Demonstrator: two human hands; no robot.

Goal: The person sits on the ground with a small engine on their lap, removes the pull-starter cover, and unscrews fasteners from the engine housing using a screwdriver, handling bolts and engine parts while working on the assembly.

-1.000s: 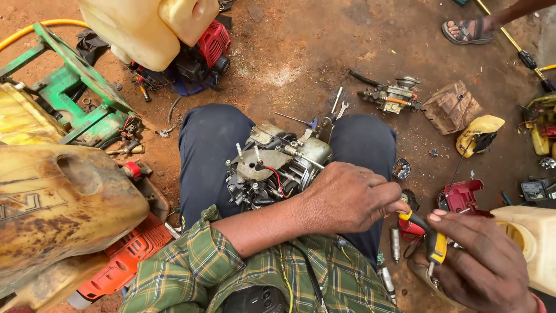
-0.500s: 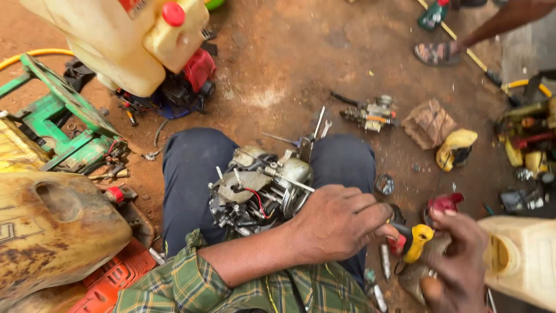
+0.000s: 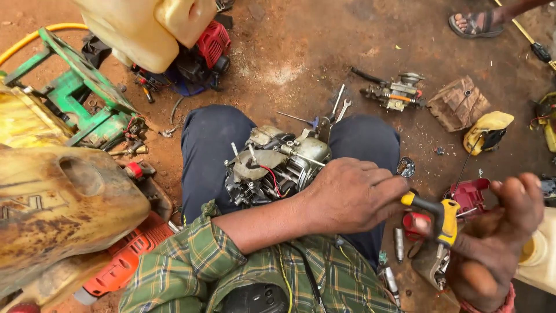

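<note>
Your left hand [image 3: 347, 197] reaches across your lap, fingers curled shut around the near end of a yellow-and-black handled tool [image 3: 437, 217]; your right hand [image 3: 492, 243] is raised at the lower right, fingers loosely bent and half open, its fingertips meeting the far end of that same tool, though whether it truly grips it you cannot tell from this view. The small engine [image 3: 275, 165] sits on your lap between your dark-trousered knees, just beside your left wrist; a red wire runs over its grey metal housing. Beside your right knee on the red dirt lie a red plastic cover [image 3: 472, 194] and a few metal cylinders [image 3: 398, 243]. Further out lie two spanners [image 3: 340, 107], a carburettor-like assembly [image 3: 397, 93], a brown torn piece [image 3: 460, 104] and a yellow cover [image 3: 489, 130]. To your left stand a green metal frame [image 3: 75, 98], a worn yellow tank [image 3: 52, 203] and an orange housing [image 3: 130, 261]; a cream plastic tank [image 3: 145, 29] on a red engine stands ahead. Another person's sandalled foot [image 3: 475, 23] shows at the top right.
</note>
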